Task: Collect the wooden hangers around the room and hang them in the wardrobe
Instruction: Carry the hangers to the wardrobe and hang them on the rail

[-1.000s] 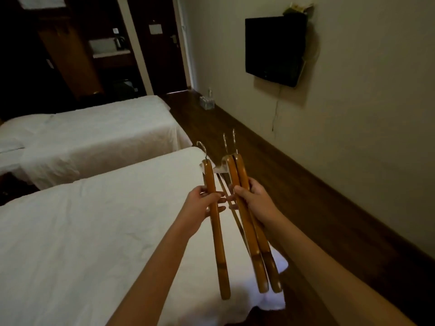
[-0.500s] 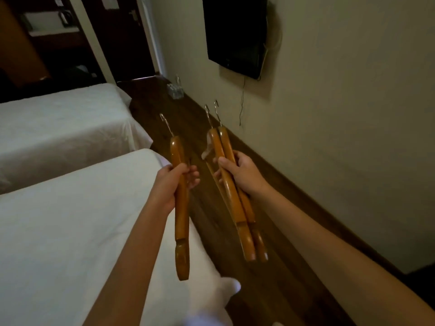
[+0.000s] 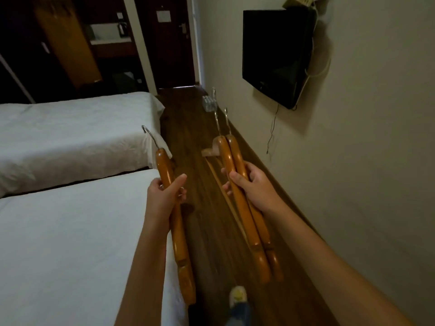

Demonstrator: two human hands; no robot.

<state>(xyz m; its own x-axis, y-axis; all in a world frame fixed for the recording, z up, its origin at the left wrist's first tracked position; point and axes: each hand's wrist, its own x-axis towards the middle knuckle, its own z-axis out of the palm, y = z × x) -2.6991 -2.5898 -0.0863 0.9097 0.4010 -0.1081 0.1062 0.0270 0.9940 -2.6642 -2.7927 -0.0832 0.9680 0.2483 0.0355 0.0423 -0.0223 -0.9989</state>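
My left hand [image 3: 164, 196] grips one orange-brown wooden hanger [image 3: 179, 250] edge-on, its metal hook pointing up and away. My right hand [image 3: 249, 187] holds two more wooden hangers [image 3: 249, 222] pressed together, their hooks side by side; a thin crossbar shows to their left. Both hands are held out over the dark wooden floor [image 3: 200, 142] of the aisle. The wardrobe [image 3: 68, 43], a tall brown panel in the dim far left corner, stands well ahead.
Two white beds [image 3: 70, 231] lie on the left. A wall-mounted television [image 3: 275, 57] hangs on the right wall with a dangling cable. A small clear object [image 3: 209, 103] sits on the floor near the far door [image 3: 169, 41]. My shoe [image 3: 237, 296] shows below.
The view has turned down the aisle toward the door. My hands have moved apart, the left with one hanger, the right with two. A foot has come into view.
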